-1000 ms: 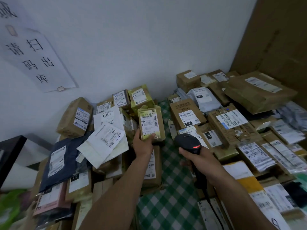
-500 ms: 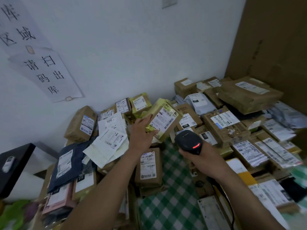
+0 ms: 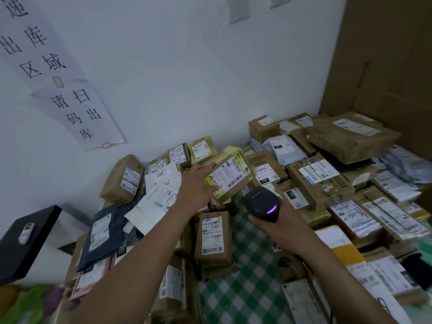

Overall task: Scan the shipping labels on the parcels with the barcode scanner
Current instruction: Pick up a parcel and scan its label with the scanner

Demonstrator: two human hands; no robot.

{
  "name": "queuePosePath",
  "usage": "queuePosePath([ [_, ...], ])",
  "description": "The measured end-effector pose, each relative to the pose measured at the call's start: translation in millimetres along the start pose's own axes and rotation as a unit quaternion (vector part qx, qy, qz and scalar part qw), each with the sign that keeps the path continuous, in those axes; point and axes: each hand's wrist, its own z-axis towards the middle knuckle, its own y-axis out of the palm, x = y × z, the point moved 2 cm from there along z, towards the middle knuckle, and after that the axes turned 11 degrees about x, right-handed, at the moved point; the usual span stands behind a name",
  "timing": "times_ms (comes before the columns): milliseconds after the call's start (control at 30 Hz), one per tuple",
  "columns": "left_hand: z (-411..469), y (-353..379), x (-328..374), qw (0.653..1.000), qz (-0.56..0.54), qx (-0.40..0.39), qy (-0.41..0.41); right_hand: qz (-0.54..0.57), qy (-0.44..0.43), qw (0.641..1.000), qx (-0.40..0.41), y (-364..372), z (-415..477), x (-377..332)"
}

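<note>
Since the last look my left hand (image 3: 196, 185) has swung the yellow parcel (image 3: 230, 175) further right and flatter, and the lamp on the barcode scanner (image 3: 260, 203) has gone from red to violet. Nearest me, green-checked cloth shows on the table (image 3: 243, 291) between the heaps; above it my right hand (image 3: 280, 220) is wrapped round the scanner's grip, its head just below the parcel, which my left hand grips by its left end, shipping label (image 3: 233, 177) facing up. Beyond, brown parcels (image 3: 263, 128) crowd the table's far edge under paper signs (image 3: 79, 113) on the wall.

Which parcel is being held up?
The yellow parcel, gripped by the left hand just beyond the scanner. The rest lie in piles.
</note>
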Motion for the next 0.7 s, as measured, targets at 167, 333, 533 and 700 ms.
queuePosePath([
  [167, -2.2, -0.9, -2.9, 1.000, 0.006, -0.005, -0.005, -0.003, -0.002, 1.000, -0.008, 2.1, 1.5, 4.3],
  [333, -7.2, 3.9, -2.0, 0.998, -0.032, -0.016, -0.050, 0.017, 0.000, 1.000, -0.011, -1.8, 1.1, 2.1],
  [533, -74.9, 23.4, 6.8, 0.926, -0.318, -0.048, -0.199, 0.083, 0.033, 0.996, 0.007, -17.9, -1.5, 6.2],
  [700, -154.9, 69.9, 8.4, 0.840, -0.406, -0.045, -0.356, 0.089, 0.083, 0.993, -0.008, -19.0, -9.9, 23.8],
])
